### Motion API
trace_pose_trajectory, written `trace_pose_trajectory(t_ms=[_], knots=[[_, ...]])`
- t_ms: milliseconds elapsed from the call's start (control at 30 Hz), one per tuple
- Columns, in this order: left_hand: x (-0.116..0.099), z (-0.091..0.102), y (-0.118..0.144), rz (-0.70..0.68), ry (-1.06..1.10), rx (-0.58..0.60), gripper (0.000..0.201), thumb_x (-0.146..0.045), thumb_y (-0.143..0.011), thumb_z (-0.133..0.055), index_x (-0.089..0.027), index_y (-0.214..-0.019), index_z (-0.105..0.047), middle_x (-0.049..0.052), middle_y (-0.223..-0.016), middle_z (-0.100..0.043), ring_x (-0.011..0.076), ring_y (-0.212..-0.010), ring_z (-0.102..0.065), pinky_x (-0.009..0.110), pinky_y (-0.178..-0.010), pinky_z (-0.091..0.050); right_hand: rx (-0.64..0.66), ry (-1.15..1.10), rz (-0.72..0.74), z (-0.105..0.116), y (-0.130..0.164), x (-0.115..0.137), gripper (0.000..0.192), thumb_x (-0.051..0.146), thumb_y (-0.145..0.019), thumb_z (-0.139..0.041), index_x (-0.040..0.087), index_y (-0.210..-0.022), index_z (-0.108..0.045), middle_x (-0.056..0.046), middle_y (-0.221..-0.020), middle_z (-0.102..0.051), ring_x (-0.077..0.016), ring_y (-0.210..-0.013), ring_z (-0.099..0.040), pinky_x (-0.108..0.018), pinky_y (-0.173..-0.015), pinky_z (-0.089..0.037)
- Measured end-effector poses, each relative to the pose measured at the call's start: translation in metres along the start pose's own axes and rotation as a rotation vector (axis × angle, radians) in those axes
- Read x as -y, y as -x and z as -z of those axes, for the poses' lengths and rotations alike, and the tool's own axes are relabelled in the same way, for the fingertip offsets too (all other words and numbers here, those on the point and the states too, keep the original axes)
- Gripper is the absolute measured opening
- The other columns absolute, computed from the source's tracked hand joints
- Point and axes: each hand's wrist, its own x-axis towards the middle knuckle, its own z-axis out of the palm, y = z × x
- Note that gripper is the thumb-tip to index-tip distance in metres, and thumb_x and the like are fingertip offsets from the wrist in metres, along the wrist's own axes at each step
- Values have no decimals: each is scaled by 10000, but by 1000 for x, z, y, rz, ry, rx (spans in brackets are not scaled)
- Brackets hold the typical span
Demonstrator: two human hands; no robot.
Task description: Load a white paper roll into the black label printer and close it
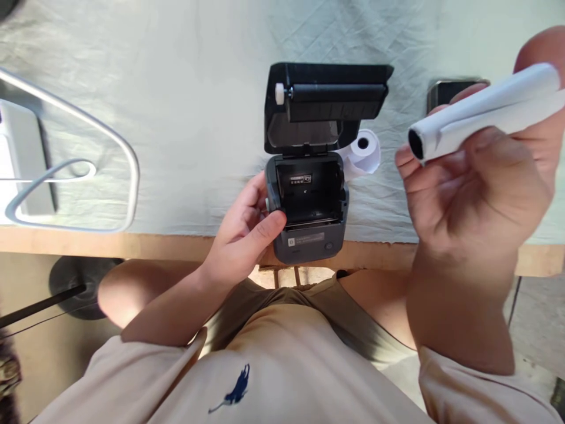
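One cloth-covered table (198,118) has my label printer (304,250) at its near edge, lid (339,73) already raised, bay (309,197) not yet filled. My left hand (241,229) grips its side; my right hand (479,194) curls around a white paper roll (494,109), well apart. Another roll (368,154) sits partly hidden behind.

Close head-worn view, steeply downward

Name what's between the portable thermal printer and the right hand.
In the head view, a white paper roll sits there, partly hidden by the thermal printer.
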Motion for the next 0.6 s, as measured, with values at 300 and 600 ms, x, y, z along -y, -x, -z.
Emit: trace_pose_trajectory(t_ms=[300, 600], knots=[[-3, -4, -3, 13, 40, -6, 449, -403, -1002, -788, -257, -1414, -689, 93, -1360, -766, 266, -1307, -758, 337, -1020, -725, 395, -165, -267, 23, 0, 2, 534, 297, -1028, -576, 552, -1496, -625, 64, -1625, -579, -184, -1468, -675, -423, -1027, -747], [-1, -2, -1, -2, 15, -1, 477, -438, -1005, -792, -256, -1433, -683, 104, -1424, -754, 301, -1473, -683, 382, -1172, -659, 39, 252, 213, -31, 16, 22, 573, 295, -968, -667, 534, -1488, -682, 95, -1565, -572, -159, -1274, -719, -324, -1074, -706]])
